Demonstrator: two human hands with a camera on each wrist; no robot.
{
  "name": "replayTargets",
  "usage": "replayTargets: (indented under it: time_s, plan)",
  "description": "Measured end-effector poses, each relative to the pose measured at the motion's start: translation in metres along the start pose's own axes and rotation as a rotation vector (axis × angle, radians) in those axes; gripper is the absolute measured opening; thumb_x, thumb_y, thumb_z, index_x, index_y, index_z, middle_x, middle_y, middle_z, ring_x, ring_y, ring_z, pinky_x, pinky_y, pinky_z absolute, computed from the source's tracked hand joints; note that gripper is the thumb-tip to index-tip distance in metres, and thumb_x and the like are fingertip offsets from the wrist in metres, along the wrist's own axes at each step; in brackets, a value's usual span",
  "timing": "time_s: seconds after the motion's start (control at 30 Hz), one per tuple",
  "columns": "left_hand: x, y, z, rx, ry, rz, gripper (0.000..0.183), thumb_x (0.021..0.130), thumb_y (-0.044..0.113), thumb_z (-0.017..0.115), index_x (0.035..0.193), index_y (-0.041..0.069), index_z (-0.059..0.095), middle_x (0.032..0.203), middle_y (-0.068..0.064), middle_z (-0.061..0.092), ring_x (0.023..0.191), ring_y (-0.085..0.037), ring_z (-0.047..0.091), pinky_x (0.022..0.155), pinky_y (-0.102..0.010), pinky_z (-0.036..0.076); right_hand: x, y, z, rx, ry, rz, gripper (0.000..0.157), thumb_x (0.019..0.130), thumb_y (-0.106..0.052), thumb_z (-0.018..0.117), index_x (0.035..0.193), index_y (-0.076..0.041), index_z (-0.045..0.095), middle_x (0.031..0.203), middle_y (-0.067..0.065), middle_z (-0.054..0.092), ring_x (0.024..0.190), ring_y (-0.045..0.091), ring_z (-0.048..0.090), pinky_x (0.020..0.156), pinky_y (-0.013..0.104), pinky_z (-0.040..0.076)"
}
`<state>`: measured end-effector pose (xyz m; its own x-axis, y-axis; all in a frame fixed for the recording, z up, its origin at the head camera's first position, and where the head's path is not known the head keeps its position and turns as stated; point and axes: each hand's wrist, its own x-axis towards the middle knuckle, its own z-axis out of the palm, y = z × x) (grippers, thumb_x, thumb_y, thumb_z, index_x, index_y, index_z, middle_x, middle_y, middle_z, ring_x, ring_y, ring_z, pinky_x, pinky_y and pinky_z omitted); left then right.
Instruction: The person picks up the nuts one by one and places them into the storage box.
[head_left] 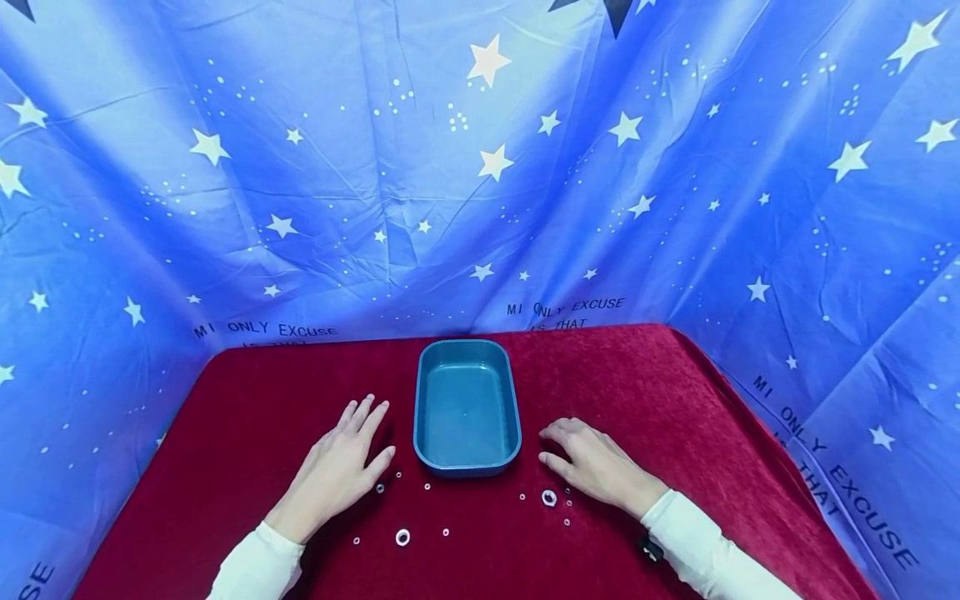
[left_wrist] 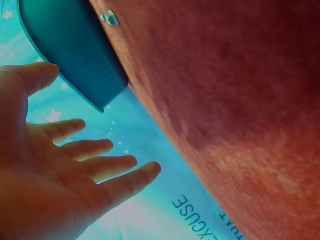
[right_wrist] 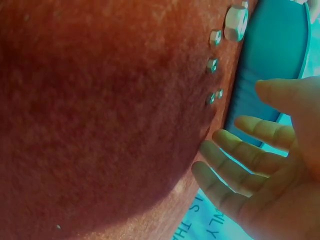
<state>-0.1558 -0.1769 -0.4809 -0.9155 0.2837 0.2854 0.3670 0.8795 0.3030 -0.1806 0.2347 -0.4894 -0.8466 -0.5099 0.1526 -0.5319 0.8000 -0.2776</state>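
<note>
The left hand [head_left: 337,471] hovers over the red cloth left of a blue-green rectangular bin [head_left: 467,462], its fingers spread and holding nothing. On the bin's other side, the right hand [head_left: 600,467] has relaxed, slightly bent fingers with nothing in them. Several metal nuts lie in front of the bin. A large nut [head_left: 402,537] is at the left with smaller ones about it, one small nut [head_left: 380,488] being close by the left thumb. Another large nut [head_left: 549,498] lies just below the right hand, among small nuts [right_wrist: 212,65] seen in the right wrist view.
Dark red velvet cloth [head_left: 637,367] covers the table. A blue curtain [head_left: 420,192] with white stars and printed words hangs behind and along both sides. A dark band [head_left: 651,548] shows at the right wrist, below the white sleeve [head_left: 690,533].
</note>
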Motion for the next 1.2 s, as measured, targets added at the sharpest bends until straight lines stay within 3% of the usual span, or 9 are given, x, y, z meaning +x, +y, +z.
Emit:
replayTargets:
  time_s: [0.47,0.77,1.2]
  plan:
    - [0.003,0.012,0.0,-0.019,-0.012,0.029,0.07,0.102,0.028,0.076,0.161,0.0,0.051,0.164,-0.031,0.049,0.152,-0.057,0.044,0.111,-0.067,0.051,-0.007,-0.004,0.001,-0.054,0.036,-0.173,0.024,0.092,-0.012,0.088,0.115,-0.01,0.082,0.109,-0.001,0.072,0.102,0.019,0.07,0.087,0.04,0.063]
    - [0.003,0.016,0.0,-0.006,-0.01,0.036,0.069,0.102,0.029,0.076,0.16,0.0,0.053,0.163,-0.03,0.05,0.152,-0.056,0.045,0.111,-0.068,0.051,-0.007,-0.011,0.001,-0.033,-0.001,-0.212,0.017,0.089,-0.003,0.088,0.104,-0.011,0.082,0.098,-0.003,0.068,0.09,0.011,0.066,0.078,0.032,0.061]
    - [0.002,0.019,0.004,-0.006,-0.057,0.022,0.066,0.104,0.032,0.074,0.159,0.001,0.055,0.165,-0.028,0.049,0.153,-0.056,0.043,0.113,-0.07,0.047,-0.01,-0.013,0.007,-0.05,0.035,-0.246,0.018,0.087,0.0,0.084,0.093,-0.016,0.078,0.088,-0.007,0.066,0.085,0.013,0.067,0.072,0.031,0.06]
